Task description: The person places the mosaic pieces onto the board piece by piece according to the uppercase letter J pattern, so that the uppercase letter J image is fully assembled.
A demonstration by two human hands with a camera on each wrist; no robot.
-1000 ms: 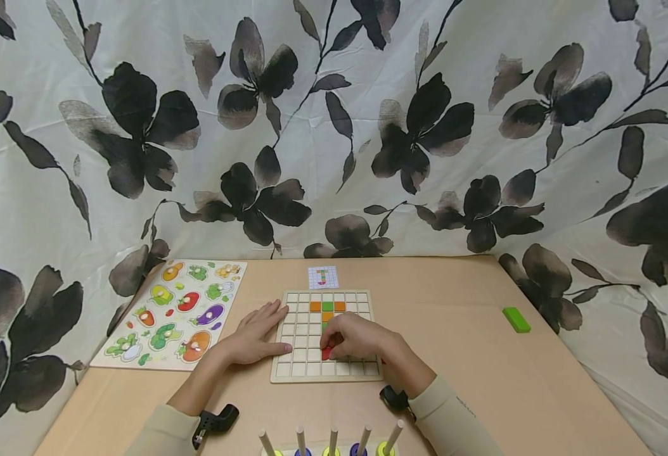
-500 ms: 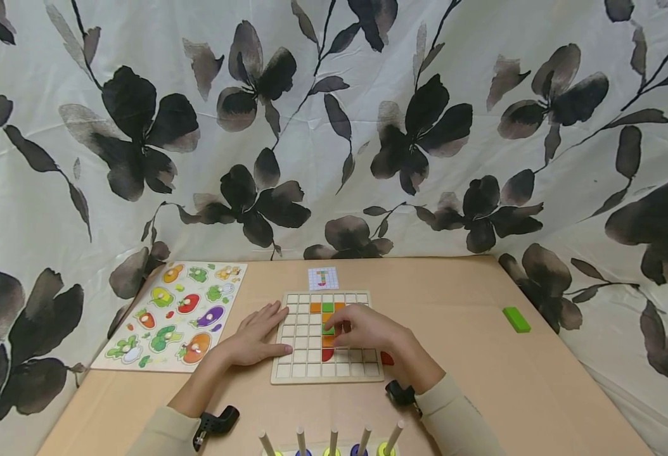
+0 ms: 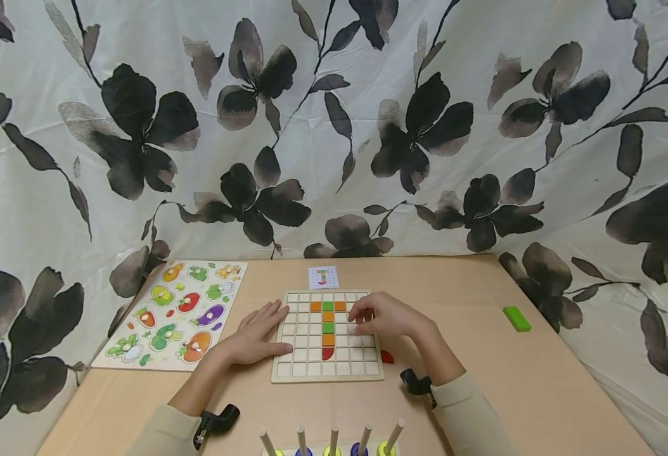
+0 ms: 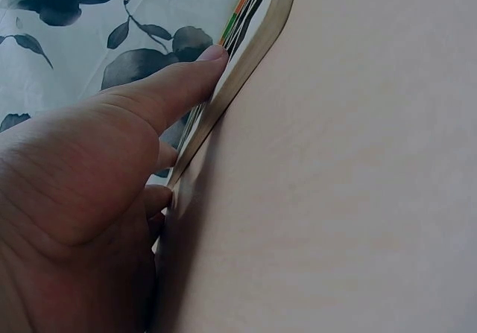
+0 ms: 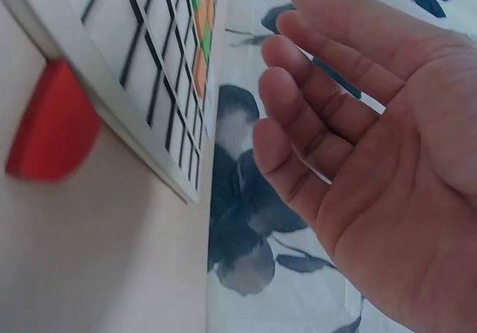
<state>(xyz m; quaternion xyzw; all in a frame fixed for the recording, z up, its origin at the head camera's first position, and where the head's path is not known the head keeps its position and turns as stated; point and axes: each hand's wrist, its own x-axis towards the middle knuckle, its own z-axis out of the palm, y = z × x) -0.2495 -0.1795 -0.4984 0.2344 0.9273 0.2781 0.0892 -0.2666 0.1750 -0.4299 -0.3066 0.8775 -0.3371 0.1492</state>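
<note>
A wooden grid board point(image 3: 303, 373) lies on the table with a T of orange and green squares, the middle green square point(image 3: 327, 327) among them. At the foot of its stem sits a red rounded piece point(image 3: 327, 353). My left hand point(image 3: 254, 339) rests on the board's left edge, thumb point(image 4: 186, 83) on the rim in the left wrist view. Above the board's right side hovers my right hand point(image 3: 388, 316), fingers loosely bent and holding nothing, as the right wrist view confirms. A second red rounded piece point(image 5: 56, 128) lies on the table against the board's right edge.
Behind the board lies a small pattern card point(image 3: 323, 277). A vegetable picture board point(image 3: 160, 364) is at the left, and a green block point(image 3: 516, 320) at the far right. Several wooden pegs with rings stand on a peg base point(image 3: 342, 446) at the front.
My right hand has let go of the red piece at the foot of the stem and moved up and right, uncovering the coloured squares. The left hand has stayed put.
</note>
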